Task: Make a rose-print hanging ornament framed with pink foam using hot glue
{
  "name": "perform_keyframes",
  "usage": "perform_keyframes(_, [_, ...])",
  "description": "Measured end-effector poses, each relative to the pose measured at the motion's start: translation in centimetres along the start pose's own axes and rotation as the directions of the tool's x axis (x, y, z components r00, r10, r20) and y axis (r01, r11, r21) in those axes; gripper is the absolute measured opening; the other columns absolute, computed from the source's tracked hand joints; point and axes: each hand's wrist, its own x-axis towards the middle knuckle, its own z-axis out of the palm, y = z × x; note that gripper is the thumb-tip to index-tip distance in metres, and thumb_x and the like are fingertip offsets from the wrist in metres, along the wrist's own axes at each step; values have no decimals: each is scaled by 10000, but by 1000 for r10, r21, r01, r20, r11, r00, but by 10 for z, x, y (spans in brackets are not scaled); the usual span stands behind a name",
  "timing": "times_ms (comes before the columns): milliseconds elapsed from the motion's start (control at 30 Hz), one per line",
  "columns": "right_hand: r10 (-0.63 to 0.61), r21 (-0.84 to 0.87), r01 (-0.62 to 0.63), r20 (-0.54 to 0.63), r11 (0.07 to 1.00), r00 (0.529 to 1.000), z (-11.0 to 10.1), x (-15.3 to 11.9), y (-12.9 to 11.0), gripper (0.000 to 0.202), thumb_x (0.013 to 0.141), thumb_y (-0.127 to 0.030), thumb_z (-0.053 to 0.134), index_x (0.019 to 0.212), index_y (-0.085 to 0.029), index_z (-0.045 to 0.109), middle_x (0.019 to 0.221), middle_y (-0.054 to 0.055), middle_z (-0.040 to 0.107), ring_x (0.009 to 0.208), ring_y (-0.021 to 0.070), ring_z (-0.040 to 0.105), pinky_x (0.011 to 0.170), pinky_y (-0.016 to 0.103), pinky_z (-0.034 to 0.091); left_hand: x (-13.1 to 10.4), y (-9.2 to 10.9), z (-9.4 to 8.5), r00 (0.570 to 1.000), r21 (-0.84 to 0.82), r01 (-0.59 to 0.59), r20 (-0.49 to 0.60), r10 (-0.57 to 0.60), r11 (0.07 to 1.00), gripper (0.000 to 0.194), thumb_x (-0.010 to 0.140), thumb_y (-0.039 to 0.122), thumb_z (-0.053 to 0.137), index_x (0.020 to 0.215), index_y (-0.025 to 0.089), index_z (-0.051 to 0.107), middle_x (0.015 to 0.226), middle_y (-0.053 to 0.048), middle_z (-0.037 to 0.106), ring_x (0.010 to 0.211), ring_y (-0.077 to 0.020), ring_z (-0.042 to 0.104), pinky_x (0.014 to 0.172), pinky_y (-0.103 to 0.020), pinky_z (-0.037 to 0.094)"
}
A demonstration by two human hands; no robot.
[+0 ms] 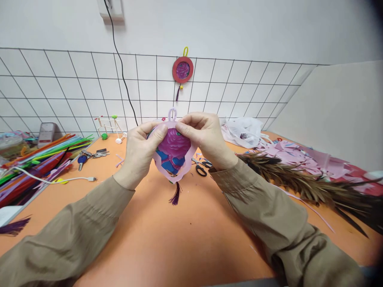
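Between both hands hangs a handmade ornament (pixel 175 139), a pink scalloped frame around purple and blue flower-print material. A lilac loop (pixel 172 114) stands up from its top, and a dark purple tassel (pixel 176 194) dangles below. My left hand (pixel 142 149) pinches its upper left edge, thumb in front. On the upper right edge, my right hand (pixel 208 137) pinches with thumb and fingers. The fingers behind the ornament are partly hidden. Black-handled scissors (pixel 201 169) lie on the table just beyond, partly behind my right wrist.
A round red ornament (pixel 182 69) hangs on the wire grid (pixel 136 77). Colourful pipe cleaners (pixel 36 159), keys (pixel 82 160), a white cable (pixel 60 182) and a phone (pixel 46 134) lie left. Brown feathers (pixel 299 179), pink scraps (pixel 295 153) and a plastic bag (pixel 243 129) are right.
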Motion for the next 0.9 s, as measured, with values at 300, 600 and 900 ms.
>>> perform_keyframes(300, [14, -16, -14, 7, 1000, 1000, 3, -1, 3, 331, 712, -473, 788, 660, -190, 627, 635, 2, 630, 596, 132, 570, 550, 278, 481, 0, 1, 1, 1000, 28, 6, -17, -6, 1000, 294, 707, 448, 830, 635, 179, 735, 599, -19, 665, 526, -130, 554, 493, -253, 442])
perform_keyframes(600, [59, 3, -59, 7, 998, 998, 4, -2, 5, 345, 696, -496, 797, 651, -200, 624, 653, 11, 642, 603, 146, 579, 546, 292, 486, 0, 0, 0, 1000, 13, 30, -8, -30, 999, 287, 741, 413, 817, 608, 180, 714, 584, -13, 636, 522, -129, 541, 494, -265, 419])
perform_keyframes(900, [33, -18, -34, -50, 999, 998, 2, -1, 6, 316, 729, -460, 787, 628, -220, 608, 646, 1, 628, 632, 164, 599, 565, 305, 486, 2, -9, 1, 993, -109, 114, 57, -108, 987, 451, 789, 620, 705, 649, 192, 680, 606, -40, 656, 618, -192, 649, 526, -293, 483])
